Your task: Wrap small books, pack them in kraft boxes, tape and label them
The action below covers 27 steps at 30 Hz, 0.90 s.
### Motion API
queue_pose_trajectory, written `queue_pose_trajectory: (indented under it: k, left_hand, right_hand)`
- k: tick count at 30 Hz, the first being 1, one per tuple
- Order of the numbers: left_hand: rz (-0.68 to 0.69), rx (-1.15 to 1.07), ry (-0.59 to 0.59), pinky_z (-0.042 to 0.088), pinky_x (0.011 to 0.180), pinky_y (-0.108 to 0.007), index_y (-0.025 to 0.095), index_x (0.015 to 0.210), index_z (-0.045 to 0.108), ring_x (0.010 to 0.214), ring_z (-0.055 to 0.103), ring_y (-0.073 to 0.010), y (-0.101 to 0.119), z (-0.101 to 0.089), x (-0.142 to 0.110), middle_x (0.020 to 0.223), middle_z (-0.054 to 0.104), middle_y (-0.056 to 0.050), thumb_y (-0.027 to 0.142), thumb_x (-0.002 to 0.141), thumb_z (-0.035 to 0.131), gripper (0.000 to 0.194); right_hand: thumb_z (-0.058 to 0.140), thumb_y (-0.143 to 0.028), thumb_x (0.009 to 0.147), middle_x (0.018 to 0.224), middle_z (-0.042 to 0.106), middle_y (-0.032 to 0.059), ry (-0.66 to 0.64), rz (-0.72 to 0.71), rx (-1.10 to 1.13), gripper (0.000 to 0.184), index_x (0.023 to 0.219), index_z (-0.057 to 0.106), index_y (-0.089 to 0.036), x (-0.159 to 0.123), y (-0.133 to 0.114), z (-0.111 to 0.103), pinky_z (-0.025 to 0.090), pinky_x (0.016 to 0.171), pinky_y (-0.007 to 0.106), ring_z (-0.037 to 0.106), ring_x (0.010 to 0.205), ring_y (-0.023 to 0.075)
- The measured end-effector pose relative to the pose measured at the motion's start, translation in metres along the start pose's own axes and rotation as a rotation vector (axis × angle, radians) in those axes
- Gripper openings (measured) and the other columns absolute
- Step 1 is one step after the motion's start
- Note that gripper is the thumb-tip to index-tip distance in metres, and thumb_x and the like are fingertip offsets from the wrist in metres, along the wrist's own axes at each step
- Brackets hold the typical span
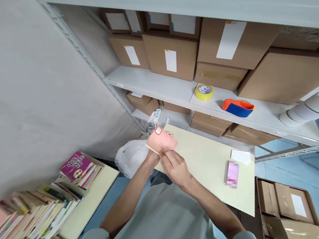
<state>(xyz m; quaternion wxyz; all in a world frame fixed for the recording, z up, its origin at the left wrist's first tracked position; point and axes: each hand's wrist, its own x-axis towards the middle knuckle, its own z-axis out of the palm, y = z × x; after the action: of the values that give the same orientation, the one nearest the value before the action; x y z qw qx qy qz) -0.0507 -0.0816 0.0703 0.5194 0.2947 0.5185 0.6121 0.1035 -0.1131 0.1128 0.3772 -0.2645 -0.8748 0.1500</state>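
Observation:
A thin pink booklet (161, 140) is held over the near left corner of a pale yellow table (208, 166). My left hand (153, 153) is under it, mostly hidden, with fingers wrapped round the booklet's lower edge. My right hand (175, 166) is closed on the booklet's near right corner, thumb and fingers pinching it. The booklet has a small red-framed label at its top corner.
A pink phone-like item (231, 174) and a white slip (240, 156) lie on the table. A yellow tape roll (203, 92), an orange-blue tape dispenser (238, 107) and white tape rolls (308, 109) sit on the shelf with cardboard boxes. Books (54, 199) stack at left, open cartons (288, 216) at right, a white bag (131, 156).

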Motion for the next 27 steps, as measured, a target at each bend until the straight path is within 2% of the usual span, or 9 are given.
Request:
queue_pose_trajectory:
  k: [2, 4, 8, 13, 16, 19, 21, 24, 27]
  left_hand:
    - [-0.014, 0.003, 0.040, 0.064, 0.102, -0.050, 0.021, 0.127, 0.075, 0.123, 0.076, -0.0350, 0.002, -0.006, -0.004, 0.127, 0.081, -0.015, 0.069, 0.095, 0.068, 0.058]
    - [0.020, 0.047, 0.085, 0.063, 0.104, -0.050, 0.022, 0.129, 0.075, 0.123, 0.076, -0.0354, 0.004, -0.014, -0.009, 0.129, 0.080, -0.015, 0.065, 0.086, 0.081, 0.061]
    - [0.009, 0.102, 0.128, 0.059, 0.106, -0.047, 0.021, 0.123, 0.080, 0.120, 0.076, -0.0336, -0.006, -0.035, -0.019, 0.124, 0.083, -0.012, 0.050, 0.075, 0.094, 0.058]
    - [-0.134, 0.135, 0.158, 0.057, 0.108, -0.045, 0.018, 0.123, 0.082, 0.118, 0.076, -0.0320, -0.058, -0.067, -0.029, 0.123, 0.084, -0.012, 0.050, 0.073, 0.093, 0.060]
    - [-0.224, 0.192, 0.195, 0.059, 0.105, -0.046, 0.018, 0.109, 0.085, 0.114, 0.077, -0.0332, -0.100, -0.083, -0.038, 0.115, 0.085, -0.012, 0.047, 0.070, 0.090, 0.049]
    - [-0.285, 0.254, 0.277, 0.062, 0.098, -0.048, 0.019, 0.095, 0.084, 0.103, 0.079, -0.0333, -0.130, -0.096, -0.043, 0.102, 0.086, -0.011, 0.044, 0.065, 0.088, 0.039]
    - [-0.310, 0.273, 0.290, 0.063, 0.094, -0.048, 0.019, 0.093, 0.083, 0.096, 0.079, -0.0325, -0.139, -0.104, -0.041, 0.098, 0.085, -0.011, 0.039, 0.063, 0.088, 0.036]
    - [-0.323, 0.291, 0.251, 0.063, 0.091, -0.046, 0.019, 0.097, 0.085, 0.091, 0.078, -0.0304, -0.136, -0.116, -0.024, 0.101, 0.085, -0.011, 0.031, 0.064, 0.085, 0.036]
    - [-0.277, 0.356, 0.166, 0.063, 0.090, -0.042, 0.019, 0.104, 0.087, 0.090, 0.078, -0.0280, -0.121, -0.124, 0.007, 0.108, 0.086, -0.010, 0.026, 0.071, 0.080, 0.034]
  right_hand:
    - [0.055, -0.011, 0.109, 0.103, 0.076, 0.0118, 0.008, 0.008, 0.024, 0.027, 0.124, 0.076, -0.022, 0.002, -0.003, 0.003, 0.062, 0.086, 0.037, 0.074, 0.093, 0.0257]
    - [0.056, -0.018, 0.111, 0.100, 0.075, 0.0099, 0.043, 0.065, 0.102, 0.023, 0.117, 0.077, -0.024, 0.005, 0.000, 0.003, 0.062, 0.086, 0.035, 0.074, 0.092, 0.0244]
    - [0.061, -0.035, 0.110, 0.093, 0.072, 0.0056, 0.132, 0.339, 0.368, 0.020, 0.100, 0.076, -0.026, 0.006, 0.027, 0.008, 0.061, 0.081, 0.032, 0.074, 0.085, 0.0202]
    - [0.069, -0.061, 0.096, 0.085, 0.074, 0.0046, 0.109, 0.848, 0.677, 0.038, 0.090, 0.068, -0.024, -0.032, 0.080, 0.056, 0.062, 0.073, 0.033, 0.073, 0.074, 0.0201]
    - [0.070, -0.070, 0.087, 0.080, 0.077, 0.0064, 0.044, 1.032, 0.658, 0.046, 0.088, 0.066, -0.024, -0.072, 0.094, 0.092, 0.063, 0.074, 0.036, 0.073, 0.074, 0.0227]
    - [0.068, -0.070, 0.080, 0.086, 0.081, 0.0109, -0.017, 1.155, 0.598, 0.046, 0.087, 0.068, -0.024, -0.102, 0.095, 0.119, 0.064, 0.080, 0.040, 0.077, 0.080, 0.0266]
    - [0.067, -0.069, 0.077, 0.089, 0.083, 0.0129, -0.052, 1.219, 0.572, 0.045, 0.086, 0.070, -0.024, -0.109, 0.096, 0.132, 0.064, 0.082, 0.041, 0.079, 0.083, 0.0284]
    - [0.064, -0.066, 0.077, 0.091, 0.084, 0.0137, -0.076, 1.251, 0.528, 0.044, 0.086, 0.072, -0.024, -0.103, 0.105, 0.145, 0.064, 0.085, 0.042, 0.080, 0.086, 0.0298]
    - [0.064, -0.063, 0.080, 0.094, 0.085, 0.0134, -0.049, 1.228, 0.474, 0.042, 0.089, 0.074, -0.023, -0.080, 0.119, 0.154, 0.064, 0.087, 0.042, 0.082, 0.090, 0.0299]
